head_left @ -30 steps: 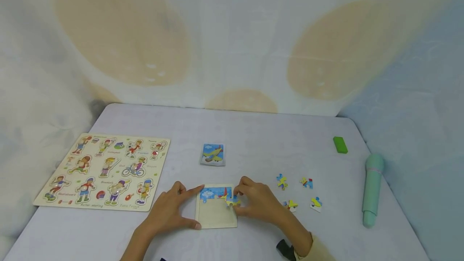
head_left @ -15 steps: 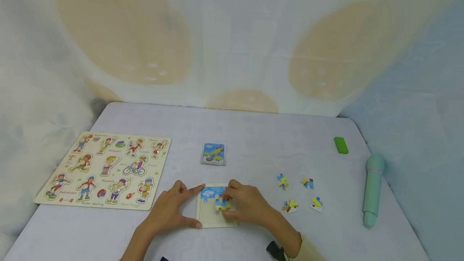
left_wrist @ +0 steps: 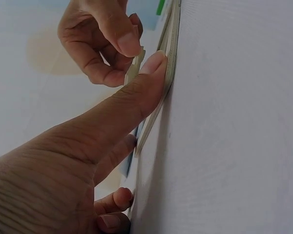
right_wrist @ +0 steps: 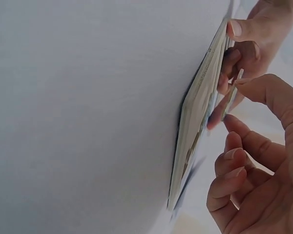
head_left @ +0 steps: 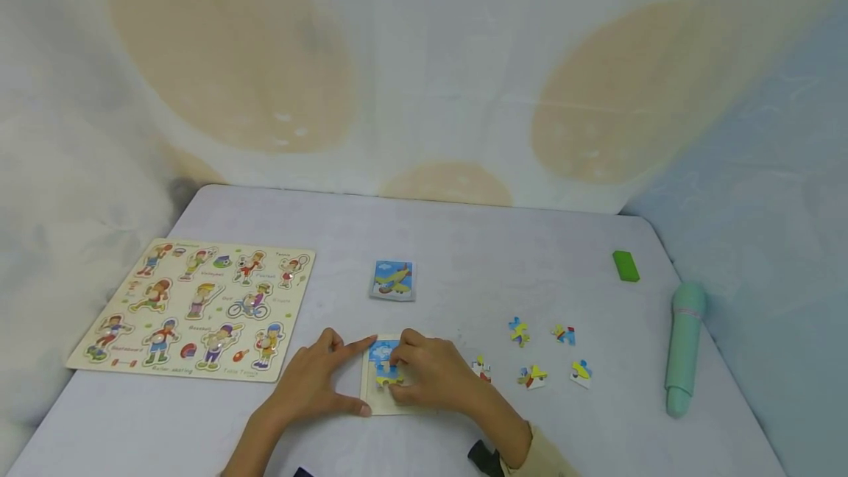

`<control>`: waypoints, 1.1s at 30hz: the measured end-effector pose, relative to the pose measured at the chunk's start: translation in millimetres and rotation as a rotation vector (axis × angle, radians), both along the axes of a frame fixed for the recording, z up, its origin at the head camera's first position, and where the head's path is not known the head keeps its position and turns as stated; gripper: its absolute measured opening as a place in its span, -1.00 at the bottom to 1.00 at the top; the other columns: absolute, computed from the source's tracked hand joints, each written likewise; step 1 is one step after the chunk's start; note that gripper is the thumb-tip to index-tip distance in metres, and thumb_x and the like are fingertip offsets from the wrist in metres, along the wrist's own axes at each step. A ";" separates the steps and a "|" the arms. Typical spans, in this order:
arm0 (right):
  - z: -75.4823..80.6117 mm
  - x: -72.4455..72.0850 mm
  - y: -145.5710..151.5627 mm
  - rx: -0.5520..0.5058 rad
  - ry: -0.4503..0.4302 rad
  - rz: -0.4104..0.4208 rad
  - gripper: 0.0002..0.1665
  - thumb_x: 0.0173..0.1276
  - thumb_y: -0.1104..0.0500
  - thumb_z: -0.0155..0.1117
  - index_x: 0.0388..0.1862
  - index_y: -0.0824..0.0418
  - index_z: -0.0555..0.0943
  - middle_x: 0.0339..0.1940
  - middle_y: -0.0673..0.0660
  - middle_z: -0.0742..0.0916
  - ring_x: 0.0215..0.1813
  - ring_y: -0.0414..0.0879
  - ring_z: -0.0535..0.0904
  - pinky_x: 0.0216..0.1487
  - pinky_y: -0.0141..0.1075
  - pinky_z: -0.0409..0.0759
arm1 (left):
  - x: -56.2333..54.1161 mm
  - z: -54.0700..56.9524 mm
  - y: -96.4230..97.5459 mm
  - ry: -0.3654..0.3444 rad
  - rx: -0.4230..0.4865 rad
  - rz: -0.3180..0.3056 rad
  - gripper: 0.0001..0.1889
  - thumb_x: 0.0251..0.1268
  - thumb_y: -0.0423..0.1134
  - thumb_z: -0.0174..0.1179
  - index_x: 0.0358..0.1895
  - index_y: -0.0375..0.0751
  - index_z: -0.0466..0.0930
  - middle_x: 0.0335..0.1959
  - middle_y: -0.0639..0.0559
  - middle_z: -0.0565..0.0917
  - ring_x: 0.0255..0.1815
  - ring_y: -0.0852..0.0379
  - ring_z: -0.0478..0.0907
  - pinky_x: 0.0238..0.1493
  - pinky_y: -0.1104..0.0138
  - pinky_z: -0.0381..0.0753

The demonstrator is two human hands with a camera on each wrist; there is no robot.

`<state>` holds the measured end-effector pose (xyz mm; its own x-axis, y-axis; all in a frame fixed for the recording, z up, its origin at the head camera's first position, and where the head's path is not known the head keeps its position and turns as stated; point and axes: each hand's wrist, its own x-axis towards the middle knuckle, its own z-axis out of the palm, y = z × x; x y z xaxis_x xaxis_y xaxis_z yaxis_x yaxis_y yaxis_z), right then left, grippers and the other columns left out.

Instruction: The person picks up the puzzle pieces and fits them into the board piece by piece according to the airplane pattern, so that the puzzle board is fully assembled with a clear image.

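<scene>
In the head view my right hand [head_left: 433, 372] pinches a blue-and-yellow jigsaw piece [head_left: 387, 380] between thumb and index finger, over the small puzzle tray [head_left: 379, 405]. The right wrist view catches that piece [right_wrist: 230, 101] edge-on, lifted off the tray [right_wrist: 198, 100]. My left hand [head_left: 318, 377] lies at the tray's left side, index finger stretched to the far corner and thumb to the near one. In the left wrist view the thumb [left_wrist: 136, 92] presses the tray's edge. Blue pieces [head_left: 382, 350] sit along the tray's far side; my right hand covers much of the rest.
Several loose jigsaw pieces [head_left: 532, 377] lie right of my right hand. Beyond the tray is a small airplane picture [head_left: 393, 280]. A large sports puzzle board [head_left: 192, 308] occupies the left. A green block [head_left: 626, 266] and a mint-green cylinder [head_left: 685, 348] are at the right.
My right hand has carried the pinched piece leftward across the tray, uncovering a loose piece at its right. The left hand has kept its place at the tray's left side.
</scene>
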<state>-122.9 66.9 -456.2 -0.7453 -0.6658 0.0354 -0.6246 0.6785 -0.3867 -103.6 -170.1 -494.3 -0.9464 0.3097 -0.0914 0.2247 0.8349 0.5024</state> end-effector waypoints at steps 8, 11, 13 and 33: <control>0.0 -3.4 -10.8 0.102 0.039 0.012 -0.67 0.18 -0.08 0.42 -0.14 0.05 0.76 -0.30 -0.13 0.53 -0.43 -0.36 0.36 -0.35 -0.54 0.39 | 0.4 3.1 0.9 0.000 0.015 -0.007 0.04 -0.48 0.47 0.46 0.37 0.50 0.39 -0.22 0.20 0.23 -0.41 0.14 0.20 -0.36 0.33 0.19; -0.2 -4.5 -14.4 0.132 0.066 0.021 -0.67 0.19 -0.08 0.41 -0.12 0.04 0.76 -0.29 -0.13 0.55 -0.43 -0.37 0.37 -0.36 -0.54 0.41 | 0.6 3.0 0.5 0.008 0.014 -0.012 0.04 -0.48 0.47 0.46 0.38 0.47 0.40 -0.23 0.19 0.23 -0.42 0.14 0.19 -0.36 0.34 0.18; -0.4 -5.0 -16.2 0.141 0.082 0.035 -0.66 0.19 -0.08 0.42 -0.11 0.04 0.76 -0.28 -0.12 0.57 -0.44 -0.37 0.37 -0.37 -0.54 0.41 | 0.8 2.7 0.1 0.013 0.012 -0.014 0.04 -0.47 0.47 0.46 0.38 0.47 0.40 -0.23 0.19 0.23 -0.42 0.15 0.19 -0.36 0.34 0.18; 2.7 21.3 3.0 0.244 0.241 0.110 -0.39 0.23 -0.36 0.31 0.18 -0.13 0.65 -0.23 -0.08 0.56 -0.47 -0.32 0.37 -0.52 -0.51 0.35 | 1.5 1.7 0.4 0.029 0.007 -0.012 0.04 -0.49 0.48 0.45 0.37 0.49 0.40 -0.22 0.21 0.23 -0.40 0.15 0.20 -0.34 0.35 0.20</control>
<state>-101.5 69.9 -453.5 -0.6582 -0.7522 0.0314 -0.7525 0.6563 -0.0542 -102.1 -169.7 -492.7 -0.9448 0.3217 -0.0621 0.2492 0.8288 0.5010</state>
